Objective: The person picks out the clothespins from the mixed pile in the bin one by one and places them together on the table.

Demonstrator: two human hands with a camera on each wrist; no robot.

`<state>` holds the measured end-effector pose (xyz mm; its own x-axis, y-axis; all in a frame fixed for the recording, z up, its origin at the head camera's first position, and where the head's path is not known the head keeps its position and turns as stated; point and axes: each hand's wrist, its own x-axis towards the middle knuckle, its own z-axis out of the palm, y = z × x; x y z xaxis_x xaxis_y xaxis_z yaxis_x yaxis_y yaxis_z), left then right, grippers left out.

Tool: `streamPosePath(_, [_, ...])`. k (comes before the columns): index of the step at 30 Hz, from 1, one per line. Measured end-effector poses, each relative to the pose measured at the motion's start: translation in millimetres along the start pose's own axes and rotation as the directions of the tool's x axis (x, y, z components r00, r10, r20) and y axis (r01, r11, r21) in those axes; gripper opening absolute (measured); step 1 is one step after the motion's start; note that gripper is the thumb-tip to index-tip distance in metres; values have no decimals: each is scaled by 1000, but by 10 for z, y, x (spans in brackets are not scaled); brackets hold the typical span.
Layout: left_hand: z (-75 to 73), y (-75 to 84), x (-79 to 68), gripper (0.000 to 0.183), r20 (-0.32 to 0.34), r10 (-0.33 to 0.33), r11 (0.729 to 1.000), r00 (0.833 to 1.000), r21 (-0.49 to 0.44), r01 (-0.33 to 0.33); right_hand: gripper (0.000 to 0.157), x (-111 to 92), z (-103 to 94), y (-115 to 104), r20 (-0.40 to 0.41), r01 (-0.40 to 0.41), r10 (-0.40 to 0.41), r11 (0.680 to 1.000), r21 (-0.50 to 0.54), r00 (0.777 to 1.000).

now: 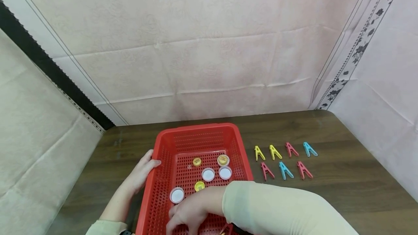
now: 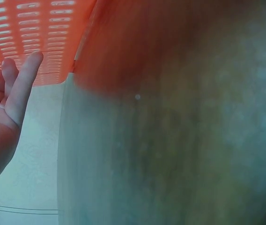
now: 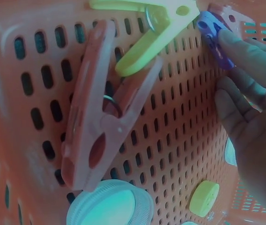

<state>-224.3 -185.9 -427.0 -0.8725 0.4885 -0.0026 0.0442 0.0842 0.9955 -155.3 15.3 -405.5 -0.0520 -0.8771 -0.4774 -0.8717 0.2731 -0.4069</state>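
Observation:
With its thumb over the left rim, my left hand (image 1: pixel 142 169) grips a red perforated plastic basket (image 1: pixel 196 128). In the left wrist view its fingers lie along the outside wall. My right hand (image 1: pixel 192 209) reaches down inside the basket's near part. Its fingertips pinch a blue clothespin (image 3: pixel 212 35), shown in the right wrist view. Beside that clothespin are a second, pinkish clothespin (image 3: pixel 229 16) and a yellow clothespin (image 3: pixel 166 30). A red clothespin (image 3: pixel 102 126) lies closer to the camera. Further into the basket lie white caps (image 1: pixel 208 174) and small yellow caps (image 1: pixel 197 161).
On the wooden table (image 1: pixel 343 148) right of the basket, several yellow, red and blue clothespins (image 1: pixel 284 170) are laid out in two rows. Pale cloth walls (image 1: pixel 209 64) enclose the table's back and sides. My right forearm crosses the basket's right near wall.

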Motion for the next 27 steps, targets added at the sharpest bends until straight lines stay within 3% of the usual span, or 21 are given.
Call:
streamPosePath(6, [3, -3, 1, 32, 3, -1, 1000, 1000, -3, 1, 40, 21, 6, -5, -30, 11, -11, 1000, -6, 999])
streamPosePath(11, [5, -10, -1, 32, 0, -7, 1000, 1000, 1, 7, 45, 19, 6, -2, -37, 11, -10, 999, 30, 999])
streamPosePath(21, [-9, -21, -16, 28, -20, -16, 1000, 1000, 10, 16, 33, 69, 8, -43, -7, 16, -17, 995, -95, 1000])
streamPosePath(27, [-4, 2, -5, 29, -10, -8, 1000, 1000, 18, 8, 25, 65, 12, -34, -11, 18, -19, 998, -66, 1000])
